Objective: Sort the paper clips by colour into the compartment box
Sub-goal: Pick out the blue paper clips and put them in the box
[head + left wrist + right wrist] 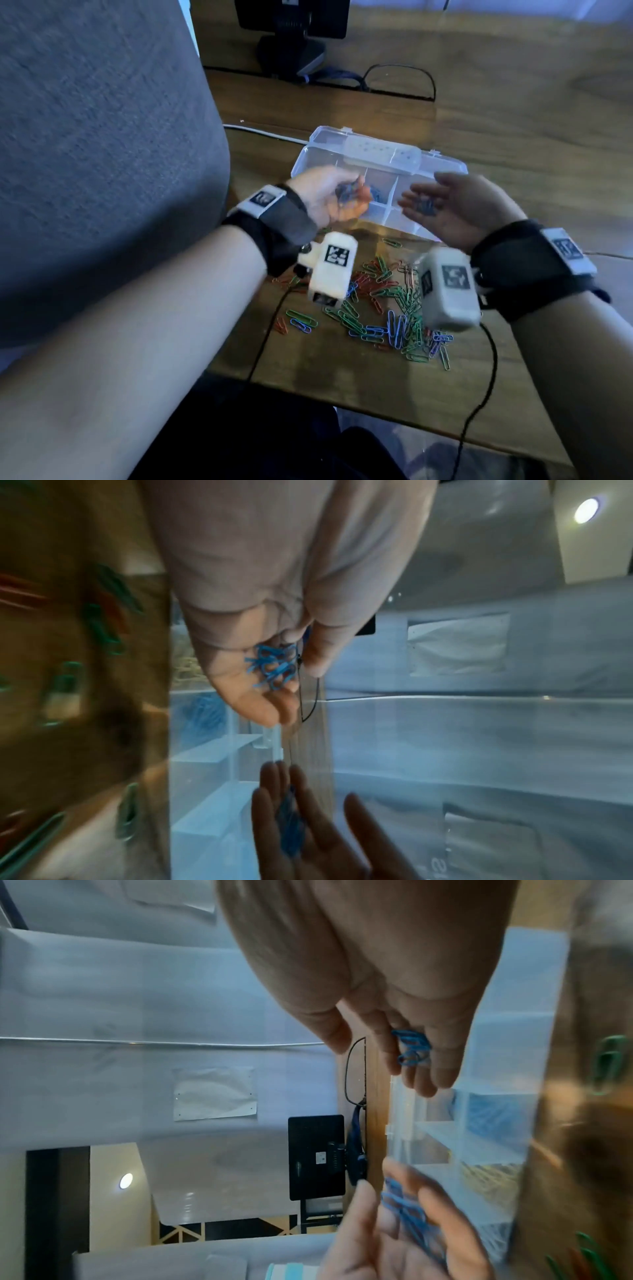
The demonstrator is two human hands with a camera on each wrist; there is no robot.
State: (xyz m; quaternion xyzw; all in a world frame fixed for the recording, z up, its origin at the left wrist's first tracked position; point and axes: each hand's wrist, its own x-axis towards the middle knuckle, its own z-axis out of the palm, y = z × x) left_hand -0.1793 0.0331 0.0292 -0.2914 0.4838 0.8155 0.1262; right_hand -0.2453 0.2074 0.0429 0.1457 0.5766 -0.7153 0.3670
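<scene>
My left hand (329, 195) is cupped, palm up, fingers curled round a bunch of blue clips (274, 669). My right hand (455, 209) lies flat and wide, palm up, with a few more blue ones (423, 206) resting on it. Both hover over the near edge of the clear box (380, 161), at 12 o'clock from the loose pile (387, 308) on the table (513, 137). One compartment already has blue clips (493, 1112).

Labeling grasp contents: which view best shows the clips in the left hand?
Left wrist: the blue clips lie sharp in the cupped left hand. The head view shows a dark smear; the right wrist view shows them blurred at the frame bottom.
</scene>
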